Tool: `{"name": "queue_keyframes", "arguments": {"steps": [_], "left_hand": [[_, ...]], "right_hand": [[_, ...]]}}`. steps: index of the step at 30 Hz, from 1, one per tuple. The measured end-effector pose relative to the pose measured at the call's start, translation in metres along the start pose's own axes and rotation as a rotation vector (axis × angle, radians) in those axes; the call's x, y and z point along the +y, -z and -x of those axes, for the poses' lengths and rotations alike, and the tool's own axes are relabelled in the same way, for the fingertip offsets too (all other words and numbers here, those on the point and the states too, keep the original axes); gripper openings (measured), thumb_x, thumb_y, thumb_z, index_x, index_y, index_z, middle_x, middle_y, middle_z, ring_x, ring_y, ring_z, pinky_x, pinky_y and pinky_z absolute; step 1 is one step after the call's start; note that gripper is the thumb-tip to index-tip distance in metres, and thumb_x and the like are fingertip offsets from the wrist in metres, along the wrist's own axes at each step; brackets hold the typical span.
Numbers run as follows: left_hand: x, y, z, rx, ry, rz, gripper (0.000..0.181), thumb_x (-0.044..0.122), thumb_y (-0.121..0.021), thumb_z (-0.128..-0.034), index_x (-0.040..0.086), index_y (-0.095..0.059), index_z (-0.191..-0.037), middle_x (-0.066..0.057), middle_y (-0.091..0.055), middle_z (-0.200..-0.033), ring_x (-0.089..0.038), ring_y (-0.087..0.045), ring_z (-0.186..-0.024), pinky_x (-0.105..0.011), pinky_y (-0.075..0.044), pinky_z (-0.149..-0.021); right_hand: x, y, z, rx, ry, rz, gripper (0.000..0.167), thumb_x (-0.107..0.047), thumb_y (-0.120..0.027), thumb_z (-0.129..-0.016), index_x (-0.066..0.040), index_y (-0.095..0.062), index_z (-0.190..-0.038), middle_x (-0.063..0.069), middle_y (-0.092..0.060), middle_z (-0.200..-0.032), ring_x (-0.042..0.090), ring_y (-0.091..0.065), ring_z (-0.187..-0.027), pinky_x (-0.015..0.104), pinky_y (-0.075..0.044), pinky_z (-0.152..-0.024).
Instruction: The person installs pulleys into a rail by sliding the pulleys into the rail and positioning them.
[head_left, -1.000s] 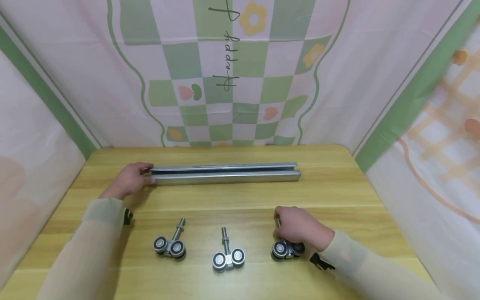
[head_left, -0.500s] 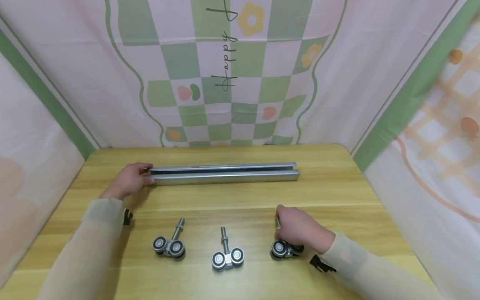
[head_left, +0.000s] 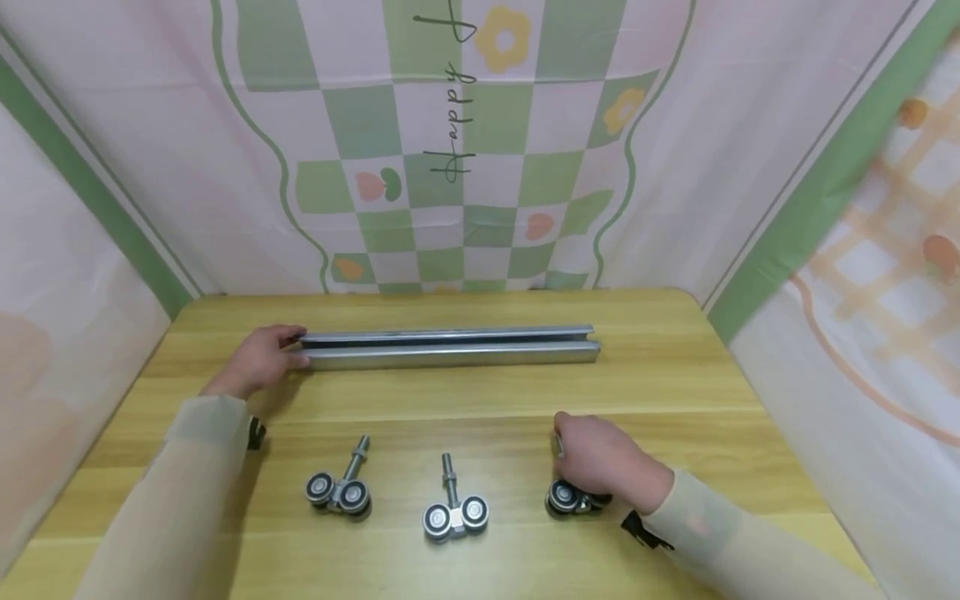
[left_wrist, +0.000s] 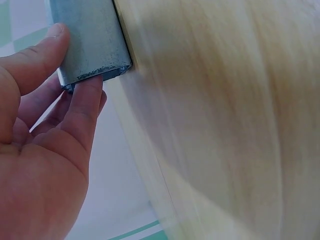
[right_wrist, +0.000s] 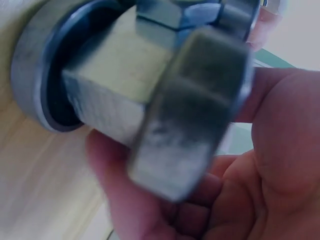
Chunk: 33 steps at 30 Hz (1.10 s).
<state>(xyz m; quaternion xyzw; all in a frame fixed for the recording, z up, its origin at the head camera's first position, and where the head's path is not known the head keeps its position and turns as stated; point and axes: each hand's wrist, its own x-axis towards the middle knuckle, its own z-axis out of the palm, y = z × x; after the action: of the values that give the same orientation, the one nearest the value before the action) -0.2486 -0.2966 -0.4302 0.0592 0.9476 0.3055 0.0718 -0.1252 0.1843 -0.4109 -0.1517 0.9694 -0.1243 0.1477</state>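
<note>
A grey metal channel rail [head_left: 450,358] lies lengthwise across the back of the table, its long slot showing. My left hand [head_left: 258,360] pinches the rail's left end; in the left wrist view the thumb [left_wrist: 47,47] lies on its flat face and fingers reach under the end. At the right, my right hand [head_left: 603,454] grips a roller trolley [head_left: 564,497] by its bolt, most of which the hand hides. Close up in the right wrist view, the trolley's blurred metal body [right_wrist: 107,82] and a wheel [right_wrist: 30,70] show beside the fingers.
Two more roller trolleys with threaded bolts lie on the wooden table [head_left: 405,404]: one trolley [head_left: 339,492] front left, another trolley [head_left: 456,517] front centre. Patterned curtains [head_left: 495,183] hang behind the table and along both sides.
My right hand and the trolley in it have shifted slightly to the right. The left hand, the rail and the other two trolleys stay where they were.
</note>
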Motion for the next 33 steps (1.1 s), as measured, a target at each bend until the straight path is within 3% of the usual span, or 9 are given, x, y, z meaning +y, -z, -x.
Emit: {"name": "queue_keyframes", "arguments": {"steps": [4,9,20,26,33], "left_hand": [[0.003,0.001,0.001,0.001,0.004,0.009,0.059,0.013,-0.069,-0.0936,-0.011,-0.045,-0.141,-0.033,-0.047,-0.14,-0.05,-0.043,-0.129,-0.06,-0.03,-0.108],[0.002,0.002,0.0,-0.017,0.028,0.019,0.06,0.017,-0.068,-0.095,-0.007,-0.044,-0.144,-0.031,-0.046,-0.142,-0.049,-0.041,-0.131,-0.06,-0.028,-0.109],[0.002,0.001,-0.002,-0.032,0.047,0.009,0.059,0.016,-0.067,-0.0955,-0.005,-0.044,-0.145,-0.031,-0.047,-0.141,-0.049,-0.041,-0.131,-0.06,-0.03,-0.108],[0.003,0.001,-0.001,-0.036,0.049,0.018,0.058,0.017,-0.067,-0.0957,-0.005,-0.044,-0.145,-0.031,-0.046,-0.142,-0.049,-0.04,-0.131,-0.061,-0.03,-0.108],[0.004,0.002,0.0,-0.033,0.062,0.021,0.058,0.017,-0.068,-0.0954,-0.005,-0.045,-0.145,-0.031,-0.045,-0.143,-0.049,-0.04,-0.132,-0.06,-0.03,-0.107]], "right_hand": [[0.003,0.002,-0.001,-0.018,-0.012,-0.013,0.028,-0.006,-0.066,-0.078,0.002,-0.057,-0.104,0.0,-0.052,-0.066,0.017,-0.051,-0.056,0.035,-0.045,-0.049],[0.007,-0.001,-0.005,0.005,-0.023,-0.032,0.024,-0.005,-0.068,-0.073,-0.006,-0.054,-0.093,0.0,-0.053,-0.067,0.018,-0.051,-0.059,0.036,-0.046,-0.053],[0.014,-0.01,0.0,0.077,-0.027,-0.087,0.025,-0.009,-0.07,-0.071,-0.008,-0.055,-0.091,-0.002,-0.052,-0.066,0.016,-0.05,-0.058,0.035,-0.045,-0.053],[0.021,-0.01,0.003,0.07,-0.064,-0.117,0.03,-0.014,-0.075,-0.072,-0.007,-0.057,-0.096,-0.002,-0.054,-0.068,0.015,-0.051,-0.058,0.034,-0.045,-0.053],[0.03,0.005,0.007,0.084,-0.089,-0.137,0.037,-0.013,-0.073,-0.076,-0.001,-0.059,-0.108,0.0,-0.055,-0.069,0.015,-0.052,-0.057,0.033,-0.044,-0.051]]}}
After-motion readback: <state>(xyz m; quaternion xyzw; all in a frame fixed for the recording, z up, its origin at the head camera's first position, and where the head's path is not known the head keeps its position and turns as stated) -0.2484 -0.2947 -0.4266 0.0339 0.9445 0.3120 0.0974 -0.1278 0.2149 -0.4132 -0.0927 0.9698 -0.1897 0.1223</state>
